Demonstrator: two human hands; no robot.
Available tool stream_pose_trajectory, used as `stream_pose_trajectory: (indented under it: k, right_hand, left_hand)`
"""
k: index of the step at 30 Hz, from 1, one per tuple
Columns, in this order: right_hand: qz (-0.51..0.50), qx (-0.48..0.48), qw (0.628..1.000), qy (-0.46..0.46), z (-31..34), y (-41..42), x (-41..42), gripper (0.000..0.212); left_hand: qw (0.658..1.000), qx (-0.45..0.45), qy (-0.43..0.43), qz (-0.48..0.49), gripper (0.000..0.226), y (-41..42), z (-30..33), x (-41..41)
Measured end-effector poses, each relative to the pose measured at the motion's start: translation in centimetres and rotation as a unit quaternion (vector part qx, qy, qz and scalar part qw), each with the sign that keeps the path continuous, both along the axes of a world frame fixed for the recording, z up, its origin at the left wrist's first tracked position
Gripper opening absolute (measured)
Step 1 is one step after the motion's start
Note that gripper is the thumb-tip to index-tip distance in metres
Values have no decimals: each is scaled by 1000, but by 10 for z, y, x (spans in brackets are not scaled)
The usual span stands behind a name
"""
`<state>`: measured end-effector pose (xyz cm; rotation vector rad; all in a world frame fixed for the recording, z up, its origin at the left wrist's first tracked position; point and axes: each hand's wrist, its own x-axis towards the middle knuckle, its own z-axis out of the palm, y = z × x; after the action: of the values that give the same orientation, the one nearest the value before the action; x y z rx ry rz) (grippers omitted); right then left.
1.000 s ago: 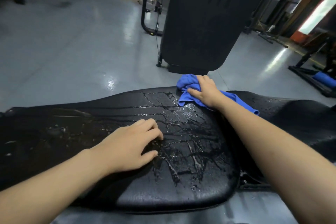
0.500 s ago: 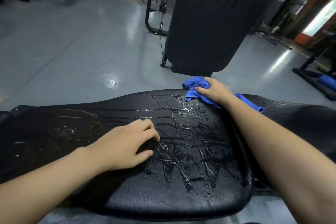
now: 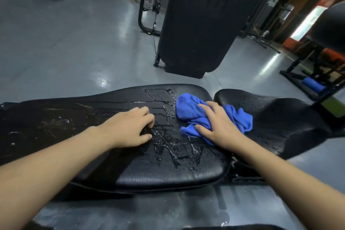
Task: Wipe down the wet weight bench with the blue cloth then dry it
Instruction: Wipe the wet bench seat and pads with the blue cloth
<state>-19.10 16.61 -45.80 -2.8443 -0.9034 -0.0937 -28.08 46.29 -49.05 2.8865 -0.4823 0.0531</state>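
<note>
Right hand point(image 3: 219, 127) spread flat over the blue cloth point(image 3: 194, 113), fingers fanned and slightly bent, pressing the bunched fabric down onto the weight bench point(image 3: 168, 155). Most of the cloth bulging out ahead of the fingertips and to the thumb side; a smaller crumpled tail trailing off past the little-finger side, reaching over the gap toward the second black pad point(image 3: 270, 117). A thin blue edge poking out under the heel of the palm.

Left hand point(image 3: 130, 127) resting on the same pad, well to the thumb side of the cloth, holding nothing, fingers curled under loosely with the knuckles raised, not touching the fabric.

Between the two hands and nearer than the cloth: streaks and beads of water across the black vinyl, running toward the near edge. Droplets also on the second pad beyond the cloth's tail.

No brand, label or legible writing on cloth or bench.
</note>
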Motion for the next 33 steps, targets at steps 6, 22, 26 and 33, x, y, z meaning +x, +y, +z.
stream_pose_trajectory:
  k: [6, 22, 26, 33]
  right_hand:
    - [21, 84, 996, 16, -8, -30, -72, 60]
    - [168, -94, 974, -116, -30, 43, -129, 75]
    - [225, -133, 960, -104, -44, 101, -143, 83]
    - [254, -100, 958, -88, -57, 133, -145, 81]
  left_hand:
    - [1000, -7, 9, -4, 32, 3, 0, -4]
    - [998, -23, 52, 26, 32, 25, 1, -4]
    - [993, -32, 96, 53, 32, 48, 0, -4]
    - [986, -65, 124, 89, 27, 74, -2, 1]
